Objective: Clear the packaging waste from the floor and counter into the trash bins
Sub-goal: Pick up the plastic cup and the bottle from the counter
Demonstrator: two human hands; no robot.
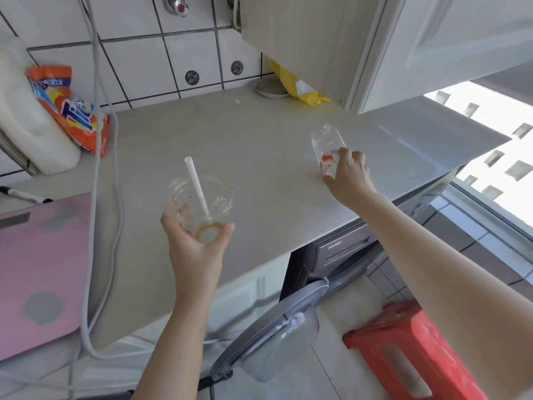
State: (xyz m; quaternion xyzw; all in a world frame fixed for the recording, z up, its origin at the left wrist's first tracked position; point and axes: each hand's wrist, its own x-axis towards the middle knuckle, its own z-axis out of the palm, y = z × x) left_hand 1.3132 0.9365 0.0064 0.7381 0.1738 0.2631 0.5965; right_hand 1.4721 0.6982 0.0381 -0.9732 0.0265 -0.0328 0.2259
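Collecting step: left hand (199, 249) grips the cup (199, 203); right hand (350, 177), at two o'clock, closes on the bottle (327, 142). Next, bins.

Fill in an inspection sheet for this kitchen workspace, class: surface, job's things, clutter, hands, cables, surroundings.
Surface: pale counter, mostly bare in the middle.
Job's things: clear plastic cup with white straw and brown residue at the bottom; clear plastic bottle with a red and white label.
Clutter: orange detergent bag at the back left, yellow packaging under the cabinet, pink scale, marker pen.
Hands: left hand holds the cup; right hand grips the bottle.
Cables: grey cord hangs down across the counter's left side.
Surroundings: tiled wall, open washer door, red stool, window at right.
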